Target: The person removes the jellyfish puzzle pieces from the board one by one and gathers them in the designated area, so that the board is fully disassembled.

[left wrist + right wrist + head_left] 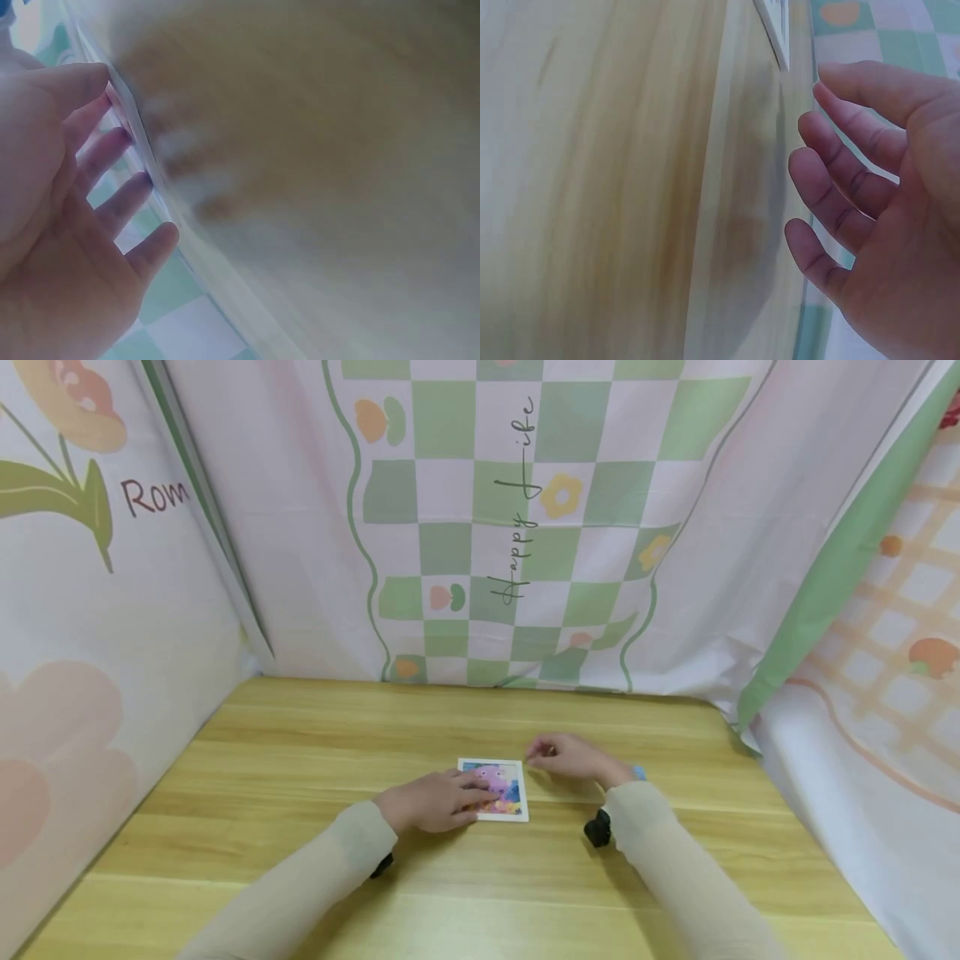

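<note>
A small, flat, square picture board (513, 792) with a white border lies on the wooden table. It shows a pink cartoon creature with two eyes on a blue and orange ground. My left hand (435, 802) rests on its left part with the fingers spread, hiding some of the picture. In the left wrist view, those fingertips (139, 184) touch the board, which appears edge-on. Just beyond the board's upper right corner is my right hand (572, 757), its fingers loosely bent. The right wrist view shows nothing in that hand, and a corner of the white border (780, 45) sits near the fingertips.
The wooden table (315, 735) meets a back curtain (442, 493) with green and white checks. Printed cloth (75, 610) hangs at the left, and more cloth (900, 635) hangs at the right. A dark wrist camera (597, 829) sits under the right sleeve.
</note>
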Demonstrator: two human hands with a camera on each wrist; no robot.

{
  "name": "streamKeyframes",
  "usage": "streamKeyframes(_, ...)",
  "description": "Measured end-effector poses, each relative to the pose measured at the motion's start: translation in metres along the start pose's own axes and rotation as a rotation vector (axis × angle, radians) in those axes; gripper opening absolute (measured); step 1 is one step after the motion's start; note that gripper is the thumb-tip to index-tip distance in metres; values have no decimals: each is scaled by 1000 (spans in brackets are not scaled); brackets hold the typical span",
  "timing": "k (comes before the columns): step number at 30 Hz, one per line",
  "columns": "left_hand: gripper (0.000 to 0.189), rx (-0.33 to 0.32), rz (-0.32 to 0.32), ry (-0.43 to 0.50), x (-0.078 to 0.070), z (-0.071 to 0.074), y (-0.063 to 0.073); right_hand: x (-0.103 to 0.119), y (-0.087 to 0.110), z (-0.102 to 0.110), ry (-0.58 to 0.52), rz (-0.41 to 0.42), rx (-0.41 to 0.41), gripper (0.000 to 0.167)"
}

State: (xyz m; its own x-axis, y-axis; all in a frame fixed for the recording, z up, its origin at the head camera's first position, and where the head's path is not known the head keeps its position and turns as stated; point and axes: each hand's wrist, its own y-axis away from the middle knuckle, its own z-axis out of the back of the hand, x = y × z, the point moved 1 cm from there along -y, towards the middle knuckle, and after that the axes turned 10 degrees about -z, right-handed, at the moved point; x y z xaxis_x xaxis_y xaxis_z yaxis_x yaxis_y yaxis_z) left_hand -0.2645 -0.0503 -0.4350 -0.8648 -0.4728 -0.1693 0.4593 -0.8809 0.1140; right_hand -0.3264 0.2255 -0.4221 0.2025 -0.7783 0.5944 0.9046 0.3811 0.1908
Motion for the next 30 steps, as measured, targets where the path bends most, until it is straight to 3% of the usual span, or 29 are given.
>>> streamKeyframes(13, 49, 6, -10, -16, -4, 3, 3, 31, -15, -21, 20, 37, 96, 26)
streamKeyframes(30, 49, 0, 6, 13, 0, -1, 3, 38, -22, -30, 57, 22, 64, 19)
